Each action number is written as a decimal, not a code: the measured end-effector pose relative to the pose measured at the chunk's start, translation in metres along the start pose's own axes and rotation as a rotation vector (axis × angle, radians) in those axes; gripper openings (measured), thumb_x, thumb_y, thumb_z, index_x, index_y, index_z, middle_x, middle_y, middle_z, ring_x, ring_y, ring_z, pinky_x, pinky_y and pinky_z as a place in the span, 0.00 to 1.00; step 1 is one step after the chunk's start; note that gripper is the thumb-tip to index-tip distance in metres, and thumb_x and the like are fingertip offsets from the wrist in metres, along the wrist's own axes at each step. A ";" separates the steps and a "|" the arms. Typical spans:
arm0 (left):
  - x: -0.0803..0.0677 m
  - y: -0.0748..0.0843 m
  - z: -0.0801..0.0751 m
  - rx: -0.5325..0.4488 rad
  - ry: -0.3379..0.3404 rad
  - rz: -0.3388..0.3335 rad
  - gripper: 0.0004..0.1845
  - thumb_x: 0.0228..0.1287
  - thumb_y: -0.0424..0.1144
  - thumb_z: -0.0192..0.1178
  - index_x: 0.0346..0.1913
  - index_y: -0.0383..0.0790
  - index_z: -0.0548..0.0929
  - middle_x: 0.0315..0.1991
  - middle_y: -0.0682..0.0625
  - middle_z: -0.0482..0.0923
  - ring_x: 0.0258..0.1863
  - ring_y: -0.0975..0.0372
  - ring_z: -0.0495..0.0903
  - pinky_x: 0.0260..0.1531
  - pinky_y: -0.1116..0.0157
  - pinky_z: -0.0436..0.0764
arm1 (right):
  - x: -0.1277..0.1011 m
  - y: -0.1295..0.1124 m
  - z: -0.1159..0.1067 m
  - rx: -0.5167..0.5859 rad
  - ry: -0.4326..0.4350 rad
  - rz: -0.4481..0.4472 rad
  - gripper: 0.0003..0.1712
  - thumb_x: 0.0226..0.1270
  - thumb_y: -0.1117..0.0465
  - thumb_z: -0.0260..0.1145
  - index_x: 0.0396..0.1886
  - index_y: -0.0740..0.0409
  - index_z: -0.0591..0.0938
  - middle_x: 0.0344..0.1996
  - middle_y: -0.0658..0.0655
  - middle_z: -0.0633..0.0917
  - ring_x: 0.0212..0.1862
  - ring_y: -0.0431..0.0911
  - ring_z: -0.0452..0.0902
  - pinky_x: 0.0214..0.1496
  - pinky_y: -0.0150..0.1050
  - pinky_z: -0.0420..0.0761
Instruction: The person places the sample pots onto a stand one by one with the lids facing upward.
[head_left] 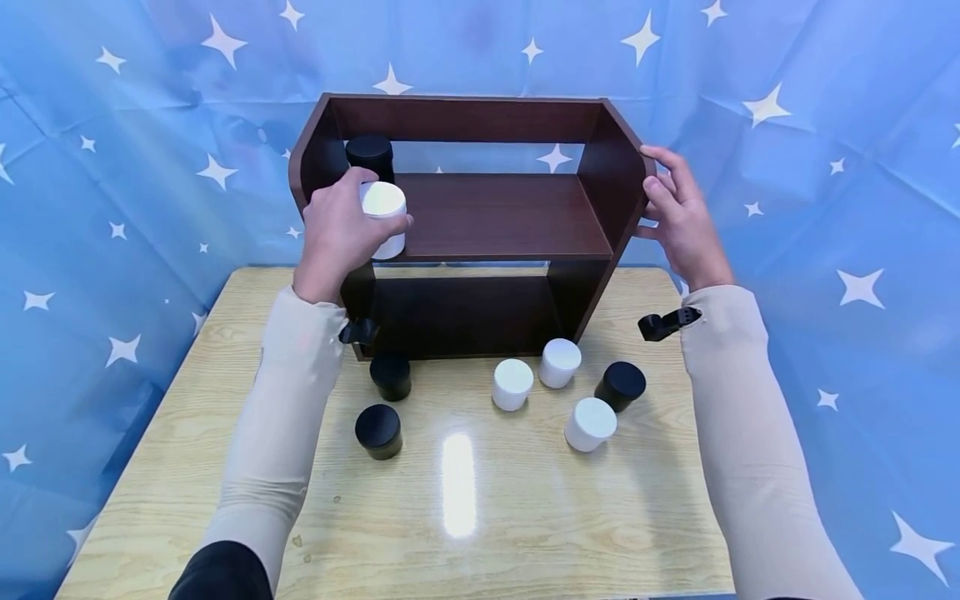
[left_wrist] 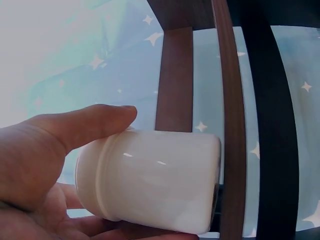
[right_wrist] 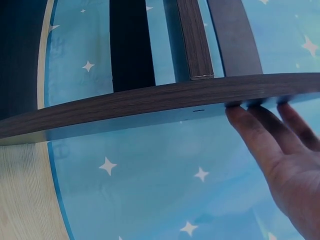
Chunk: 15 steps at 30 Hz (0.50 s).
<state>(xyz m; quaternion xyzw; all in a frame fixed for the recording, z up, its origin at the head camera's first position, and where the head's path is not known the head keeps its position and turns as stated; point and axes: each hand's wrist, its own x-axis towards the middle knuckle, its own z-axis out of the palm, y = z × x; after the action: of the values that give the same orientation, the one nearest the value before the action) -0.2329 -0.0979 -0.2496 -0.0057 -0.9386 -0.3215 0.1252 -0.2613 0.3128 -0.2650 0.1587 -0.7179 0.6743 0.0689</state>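
1. Head view: the left hand (head_left: pixel 337 229) grips one white jar (head_left: pixel 385 218), fingers and thumb curled round its body. The jar sits at the left front edge of the upper shelf board of the dark wooden shelf unit (head_left: pixel 495 212).
2. Left wrist view: the same white jar (left_wrist: pixel 150 180) lies in the left hand (left_wrist: pixel 45 165), thumb over the lid end, with the shelf's side panel just beyond its base.
3. Right hand (head_left: pixel 678 217): fingers straight, pressed flat against the outer face of the shelf's right side panel; it holds nothing. The right wrist view shows the fingertips (right_wrist: pixel 252 127) touching the panel edge.
4. Shelf contents: one black jar (head_left: pixel 370 156) stands at the back left of the upper shelf board, just behind the held white jar. Jars on the shelf unit: two in total.
5. Table (head_left: pixel 225 333), in front of the shelf:
   - Black jars, three: one (head_left: pixel 391 374) beside the shelf's left foot, one (head_left: pixel 378 431) nearer the person, one (head_left: pixel 620 384) at the right.
   - White jars, three: one (head_left: pixel 513 383) and one (head_left: pixel 559 362) close together at centre, one (head_left: pixel 591 423) nearer the person, just beside the right black jar.
6. Totals: four white jars, four black jars.
7. Surroundings: a blue cloth with white stars (head_left: pixel 825 125) hangs behind and beside the table.
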 end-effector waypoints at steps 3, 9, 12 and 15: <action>0.004 -0.003 0.002 0.008 0.016 -0.015 0.40 0.58 0.55 0.69 0.70 0.41 0.69 0.64 0.38 0.77 0.62 0.44 0.73 0.63 0.43 0.72 | 0.000 0.000 0.001 0.000 -0.002 0.003 0.28 0.76 0.52 0.59 0.73 0.36 0.67 0.63 0.56 0.75 0.49 0.52 0.84 0.48 0.39 0.84; 0.010 -0.005 0.004 0.027 0.044 -0.044 0.40 0.58 0.56 0.68 0.69 0.40 0.69 0.62 0.39 0.78 0.60 0.44 0.76 0.60 0.45 0.77 | 0.000 -0.001 0.001 -0.001 -0.005 -0.002 0.28 0.76 0.52 0.58 0.73 0.36 0.67 0.63 0.55 0.75 0.49 0.52 0.84 0.48 0.39 0.83; 0.012 -0.004 0.005 0.026 0.049 -0.046 0.41 0.58 0.57 0.68 0.69 0.40 0.69 0.62 0.39 0.79 0.59 0.45 0.77 0.59 0.46 0.79 | -0.001 -0.002 0.001 0.005 -0.004 -0.007 0.28 0.76 0.52 0.58 0.73 0.37 0.67 0.62 0.56 0.75 0.49 0.52 0.84 0.48 0.39 0.84; 0.014 -0.004 0.007 0.027 0.059 -0.048 0.40 0.59 0.57 0.67 0.69 0.39 0.69 0.62 0.40 0.79 0.58 0.45 0.78 0.58 0.47 0.80 | -0.001 -0.002 0.001 0.004 -0.003 -0.003 0.28 0.76 0.51 0.58 0.73 0.37 0.67 0.63 0.56 0.75 0.49 0.53 0.84 0.49 0.40 0.84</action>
<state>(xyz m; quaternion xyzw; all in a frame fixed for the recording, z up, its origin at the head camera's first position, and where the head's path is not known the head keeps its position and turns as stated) -0.2481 -0.0979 -0.2541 0.0281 -0.9385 -0.3118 0.1454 -0.2598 0.3114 -0.2637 0.1610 -0.7166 0.6752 0.0686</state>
